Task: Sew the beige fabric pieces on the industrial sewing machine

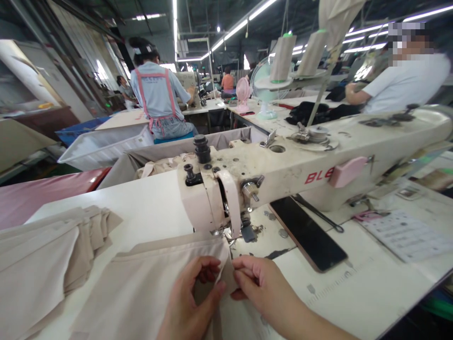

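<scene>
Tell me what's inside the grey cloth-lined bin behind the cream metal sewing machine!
Crumpled beige fabric shows inside the grey cloth-lined bin. I can't see what's underneath that fabric, and the cream metal sewing machine hides part of the inside too.

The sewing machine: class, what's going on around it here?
A person's left hand pinches the edge of a beige cloth, its far corner near the needle end of the sewing machine. The right hand is close beside it, its grip unclear. More beige pieces lie overlapped to the left; a phone lies to the right.
</scene>
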{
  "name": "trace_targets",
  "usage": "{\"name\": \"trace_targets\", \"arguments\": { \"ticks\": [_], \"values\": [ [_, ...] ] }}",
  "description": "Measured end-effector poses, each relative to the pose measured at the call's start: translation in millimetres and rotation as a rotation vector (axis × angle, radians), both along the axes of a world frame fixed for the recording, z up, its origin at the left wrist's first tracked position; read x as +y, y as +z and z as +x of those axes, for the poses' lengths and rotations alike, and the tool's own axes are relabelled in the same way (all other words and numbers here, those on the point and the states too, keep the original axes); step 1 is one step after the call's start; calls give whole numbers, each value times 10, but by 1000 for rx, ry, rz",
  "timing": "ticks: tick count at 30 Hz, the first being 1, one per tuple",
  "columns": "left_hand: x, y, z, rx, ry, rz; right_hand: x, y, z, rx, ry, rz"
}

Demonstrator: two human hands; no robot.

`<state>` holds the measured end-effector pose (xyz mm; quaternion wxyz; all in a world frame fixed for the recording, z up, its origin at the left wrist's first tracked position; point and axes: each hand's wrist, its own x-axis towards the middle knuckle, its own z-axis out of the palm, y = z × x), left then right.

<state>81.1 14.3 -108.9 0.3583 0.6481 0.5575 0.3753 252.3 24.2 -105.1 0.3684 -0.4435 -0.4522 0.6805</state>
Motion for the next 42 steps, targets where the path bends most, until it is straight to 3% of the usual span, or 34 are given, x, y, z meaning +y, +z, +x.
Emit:
{"name": "trace_targets", "arguments": {
  "ticks": [3,7,9,21,27,34,37,39,40,42],
  "values": [
    [-6,12,14,106,-21,148,-12,-30,-36,-23,-5,-32],
    [17,37,55,311,-207,642,-64,-39,-70,-3,-8,-117],
    [31,41,63,388,-277,770,-97,-21,-65,15,-18,-158],
    [-56,-84,-16,381,-382,749,-148,47,-17,173,-12,-277],
    [-11,-31,33,388,-379,808,-167,38,-1,237,-10,-275],
    [-34,76,77,439,-276,811,-152,243,28,476,24,-328],
    [-32,100,54,443,-312,811,-192,207,48,517,52,-275],
    [-37,106,57,463,-336,827,-221,122,90,355,78,-208],
    [-44,109,66,472,-339,838,-226,72,119,209,59,-101],
    [-59,118,88,482,-324,850,-199,-15,185,-153,-10,290]
  ]
}}
